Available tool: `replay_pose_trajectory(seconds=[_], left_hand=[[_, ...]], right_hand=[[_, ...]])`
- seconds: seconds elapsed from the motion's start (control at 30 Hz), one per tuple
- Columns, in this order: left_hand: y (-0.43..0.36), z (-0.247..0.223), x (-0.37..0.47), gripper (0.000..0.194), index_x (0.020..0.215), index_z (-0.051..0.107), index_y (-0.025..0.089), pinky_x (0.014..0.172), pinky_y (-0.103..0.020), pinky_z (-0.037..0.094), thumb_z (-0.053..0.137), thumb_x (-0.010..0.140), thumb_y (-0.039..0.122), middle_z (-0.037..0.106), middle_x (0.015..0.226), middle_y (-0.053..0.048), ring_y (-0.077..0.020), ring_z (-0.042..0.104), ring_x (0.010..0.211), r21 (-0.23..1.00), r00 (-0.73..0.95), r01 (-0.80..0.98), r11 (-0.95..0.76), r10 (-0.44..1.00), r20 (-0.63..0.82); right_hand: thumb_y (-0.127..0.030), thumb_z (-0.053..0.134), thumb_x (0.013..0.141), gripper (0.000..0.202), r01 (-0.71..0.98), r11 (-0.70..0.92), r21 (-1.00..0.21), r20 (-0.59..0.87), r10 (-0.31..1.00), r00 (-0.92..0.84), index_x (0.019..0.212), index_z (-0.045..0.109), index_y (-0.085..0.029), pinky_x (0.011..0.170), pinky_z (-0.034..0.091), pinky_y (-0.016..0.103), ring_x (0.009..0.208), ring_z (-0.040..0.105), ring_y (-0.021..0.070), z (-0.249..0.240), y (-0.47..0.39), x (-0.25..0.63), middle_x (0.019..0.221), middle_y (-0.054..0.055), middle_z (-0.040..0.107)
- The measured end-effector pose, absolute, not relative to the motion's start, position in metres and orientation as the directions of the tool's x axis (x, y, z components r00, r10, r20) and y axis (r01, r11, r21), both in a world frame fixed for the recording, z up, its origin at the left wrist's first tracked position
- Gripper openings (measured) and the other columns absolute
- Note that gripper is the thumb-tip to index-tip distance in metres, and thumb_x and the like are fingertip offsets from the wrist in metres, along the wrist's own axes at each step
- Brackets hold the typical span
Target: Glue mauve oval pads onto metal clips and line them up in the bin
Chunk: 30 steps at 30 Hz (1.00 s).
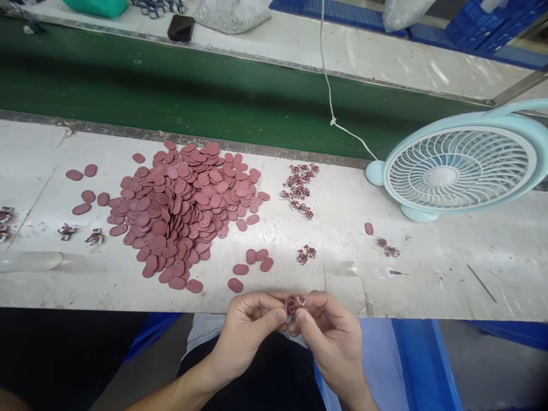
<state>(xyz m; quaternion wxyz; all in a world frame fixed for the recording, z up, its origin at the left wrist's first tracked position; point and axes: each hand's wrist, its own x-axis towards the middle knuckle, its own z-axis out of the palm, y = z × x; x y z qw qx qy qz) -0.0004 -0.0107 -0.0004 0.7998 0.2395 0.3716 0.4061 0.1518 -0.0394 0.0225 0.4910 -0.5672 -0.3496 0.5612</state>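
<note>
Near the front edge of the table, my left hand (pixel 250 325) and my right hand (pixel 334 334) meet, both closed. Between their thumbs and fingers they pinch a small dark-red piece with a shiny metal bit (pixel 291 305), partly covered by the fingertips. Just beyond lie several loose red oval discs (pixel 241 269). A large heap of the same discs (pixel 184 205), some with small holes, spreads to the left. Small clusters of dark-red and silver parts (pixel 299 185) lie farther back, and one more cluster (pixel 306 254) sits closer to my hands.
A light-blue fan (pixel 462 165) stands at the right, its white cord (pixel 327 80) running up past the green belt (pixel 257 103). Clear cylinders lie on the white table (pixel 428 291). Across the belt, a shelf carries a bag of small pieces (pixel 231 16) and a dark block (pixel 180 27).
</note>
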Motion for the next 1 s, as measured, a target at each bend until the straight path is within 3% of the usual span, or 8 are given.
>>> replay_pose_trajectory(seconds=[0.33,0.4,0.47,0.53,0.6,0.73,0.87,1.0], left_hand=[[-0.013,-0.016,0.002,0.009,0.092,0.08,0.021,0.083,-0.033,0.062,0.073,0.088,0.025,0.074,0.127,-0.011,-0.026,0.074,0.105,0.833,0.295,-0.302,0.463,0.877,-0.38],[-0.007,-0.016,-0.006,0.013,0.099,0.08,0.023,0.092,-0.038,0.06,0.071,0.09,0.024,0.072,0.131,-0.012,-0.028,0.071,0.113,0.947,0.313,-0.108,0.301,0.915,-0.255],[0.008,-0.018,-0.019,0.022,0.109,0.078,0.024,0.105,-0.043,0.054,0.067,0.091,0.02,0.07,0.135,-0.012,-0.0286,0.067,0.121,0.99,0.389,0.139,0.008,0.919,-0.062],[0.03,-0.023,-0.033,0.033,0.123,0.073,0.025,0.118,-0.049,0.039,0.06,0.095,0.015,0.066,0.141,-0.01,-0.0291,0.056,0.136,0.91,0.529,0.323,-0.26,0.847,0.054],[0.052,-0.029,-0.043,0.039,0.13,0.068,0.026,0.124,-0.053,0.028,0.053,0.096,0.012,0.062,0.146,-0.007,-0.0293,0.041,0.148,0.818,0.667,0.397,-0.416,0.743,0.054],[0.079,-0.038,-0.048,0.04,0.126,0.068,0.027,0.125,-0.058,0.019,0.05,0.095,0.009,0.067,0.14,-0.006,-0.03,0.04,0.148,0.723,0.778,0.423,-0.547,0.628,0.02],[0.083,-0.037,-0.045,0.036,0.123,0.07,0.027,0.123,-0.059,0.023,0.052,0.096,0.013,0.07,0.134,-0.008,-0.031,0.05,0.139,0.671,0.8,0.42,-0.611,0.598,0.044],[0.075,-0.025,-0.039,0.033,0.122,0.072,0.029,0.112,-0.051,0.043,0.06,0.093,0.018,0.071,0.125,-0.009,-0.0289,0.062,0.123,0.694,0.747,0.387,-0.607,0.648,0.15]], right_hand=[[-0.032,0.075,0.089,0.013,-0.318,-0.353,-0.88,-0.407,0.906,0.121,0.099,0.076,-0.023,0.062,0.062,0.026,0.072,0.073,0.0172,0.0,-0.042,0.159,0.085,0.005,0.077],[-0.032,0.078,0.086,0.014,-0.356,-0.345,-0.868,-0.427,0.886,0.183,0.097,0.077,-0.023,0.06,0.062,0.028,0.07,0.073,0.0185,-0.009,-0.049,0.17,0.087,0.005,0.077],[-0.032,0.08,0.084,0.015,-0.376,-0.308,-0.874,-0.432,0.847,0.311,0.095,0.077,-0.022,0.055,0.06,0.028,0.065,0.072,0.0186,-0.017,-0.061,0.187,0.087,0.006,0.077],[-0.033,0.082,0.081,0.016,-0.37,-0.263,-0.891,-0.421,0.783,0.458,0.091,0.077,-0.022,0.052,0.058,0.028,0.061,0.07,0.0177,-0.025,-0.076,0.209,0.086,0.006,0.076],[-0.035,0.085,0.077,0.021,-0.306,-0.26,-0.916,-0.397,0.697,0.598,0.09,0.075,-0.021,0.05,0.057,0.029,0.059,0.068,0.0176,-0.034,-0.094,0.234,0.084,0.006,0.075],[-0.043,0.084,0.073,0.034,-0.132,-0.341,-0.931,-0.308,0.536,0.786,0.09,0.071,-0.018,0.051,0.056,0.032,0.061,0.067,0.0186,-0.059,-0.137,0.281,0.083,0.006,0.071],[-0.052,0.075,0.078,0.039,0.007,-0.452,-0.892,-0.208,0.423,0.882,0.095,0.065,-0.019,0.059,0.058,0.035,0.063,0.066,0.0179,-0.099,-0.183,0.307,0.081,0.004,0.069],[-0.056,0.075,0.076,0.044,0.155,-0.658,-0.737,-0.254,0.483,0.838,0.092,0.072,-0.015,0.069,0.06,0.041,0.072,0.071,0.0253,-0.148,-0.214,0.311,0.084,0.011,0.076]])
